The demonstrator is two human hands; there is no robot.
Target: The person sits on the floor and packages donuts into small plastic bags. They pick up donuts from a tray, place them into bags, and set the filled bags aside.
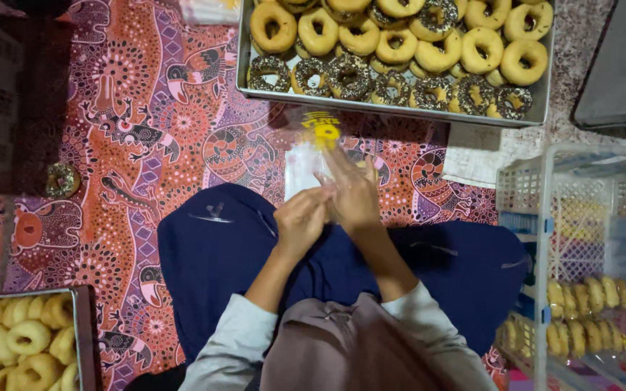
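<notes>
A clear plastic bag (311, 141) with a yellow print is held up in front of me, above my dark blue lap. My left hand (301, 221) pinches its lower edge with curled fingers. My right hand (353, 192) grips the bag from the right, fingers stretched up along it. Just beyond the bag lies a metal tray (393, 110) filled with plain glazed donuts (483, 47) and sprinkle-covered donuts (349, 76).
A second tray (82, 333) of plain donuts sits at lower left. One sprinkled donut (61, 179) lies alone on the patterned red cloth (139, 123). A white plastic basket (581, 261) with bagged donuts stands at right. A grey crate is at far left.
</notes>
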